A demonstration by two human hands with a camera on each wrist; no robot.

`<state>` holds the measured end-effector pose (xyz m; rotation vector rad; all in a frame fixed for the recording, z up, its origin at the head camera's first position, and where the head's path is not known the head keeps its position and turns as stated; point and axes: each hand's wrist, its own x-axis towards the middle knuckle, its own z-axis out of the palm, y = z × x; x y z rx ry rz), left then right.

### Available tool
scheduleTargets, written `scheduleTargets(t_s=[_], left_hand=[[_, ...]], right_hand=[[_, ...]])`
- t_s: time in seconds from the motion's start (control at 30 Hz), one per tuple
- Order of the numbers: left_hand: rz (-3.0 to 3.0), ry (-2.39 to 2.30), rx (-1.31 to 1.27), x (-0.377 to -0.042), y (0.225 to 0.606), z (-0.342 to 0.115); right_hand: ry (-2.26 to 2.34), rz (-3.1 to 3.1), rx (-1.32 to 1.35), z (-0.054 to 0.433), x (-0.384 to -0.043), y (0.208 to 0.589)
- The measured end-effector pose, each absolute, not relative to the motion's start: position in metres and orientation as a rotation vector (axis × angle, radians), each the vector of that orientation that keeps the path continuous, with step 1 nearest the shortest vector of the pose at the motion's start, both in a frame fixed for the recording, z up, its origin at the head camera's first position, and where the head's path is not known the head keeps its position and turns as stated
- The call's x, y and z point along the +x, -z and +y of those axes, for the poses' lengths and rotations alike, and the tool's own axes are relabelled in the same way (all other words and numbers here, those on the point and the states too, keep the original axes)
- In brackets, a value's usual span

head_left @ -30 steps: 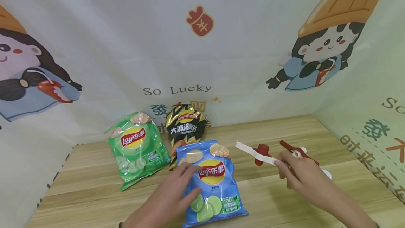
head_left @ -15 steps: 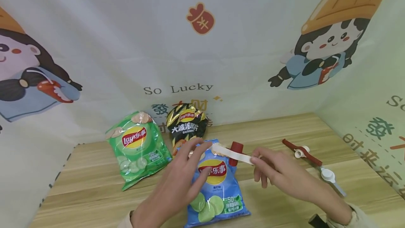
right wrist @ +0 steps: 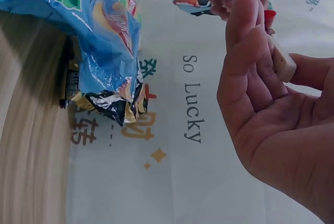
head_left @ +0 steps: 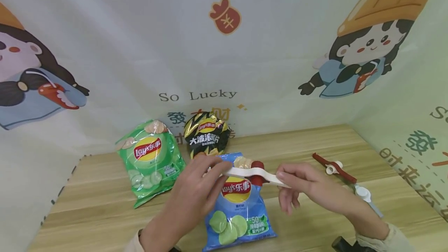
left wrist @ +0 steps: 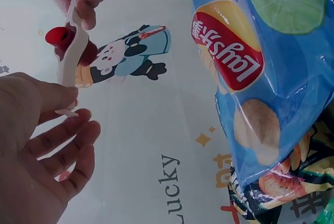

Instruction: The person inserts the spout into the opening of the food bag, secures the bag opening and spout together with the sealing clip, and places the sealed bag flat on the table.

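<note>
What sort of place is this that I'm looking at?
Probably a small staged tabletop set-up, perhaps for demonstrations: a wood-grain table, a cartoon-printed backdrop hanging behind it, and a blue chip bag beneath the hands. The wider room isn't visible.

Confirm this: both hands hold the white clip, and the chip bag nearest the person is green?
Not green: the head view shows the nearest chip bag is blue. The left hand and right hand do hold the white clip.

Left hand, right hand, both mid-pinch.
</note>
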<state>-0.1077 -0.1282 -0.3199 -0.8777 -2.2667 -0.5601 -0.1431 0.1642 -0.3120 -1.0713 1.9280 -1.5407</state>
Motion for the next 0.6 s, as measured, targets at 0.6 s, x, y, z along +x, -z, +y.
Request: scheduleTargets(t_s=[0.6], left_hand=[[-2.323,0.626,-0.925,-0.107,0.315,-0.138]], right_hand=[[0.904,3.018,-1.504,0.152,-0.132,0.318]])
